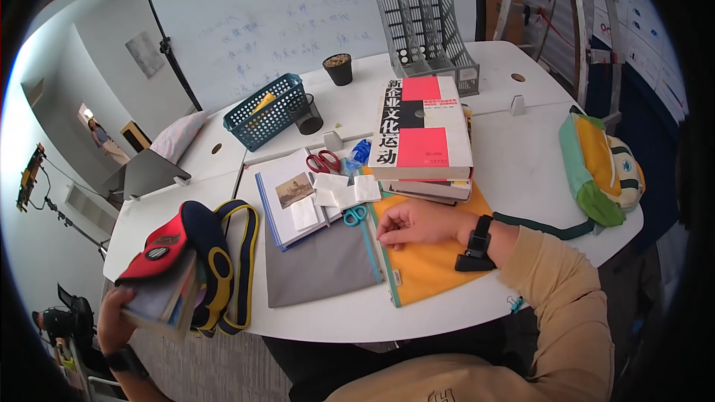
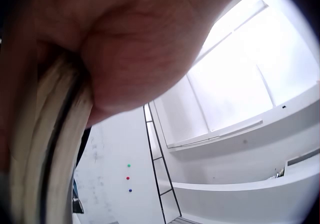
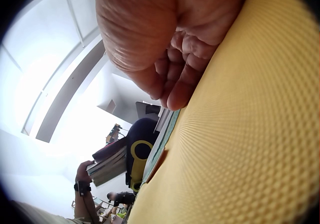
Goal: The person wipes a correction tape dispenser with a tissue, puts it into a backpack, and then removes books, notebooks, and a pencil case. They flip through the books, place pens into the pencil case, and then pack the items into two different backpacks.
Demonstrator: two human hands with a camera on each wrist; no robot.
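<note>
At the left end of the table, my left hand grips a small stack of books by its lower outer edge. The books are at the mouth of a navy, red and yellow bag, under its raised red flap. In the left wrist view, thick page edges of the books lie against the palm. My right hand rests on an orange zip pouch, fingers loosely curled with nothing in them. A grey zip pouch lies beside it.
A stack of thick books stands beyond my right hand. Papers, red scissors and teal scissors lie mid-table. Farther back are a teal basket and a grey file rack. A colourful bag sits at right.
</note>
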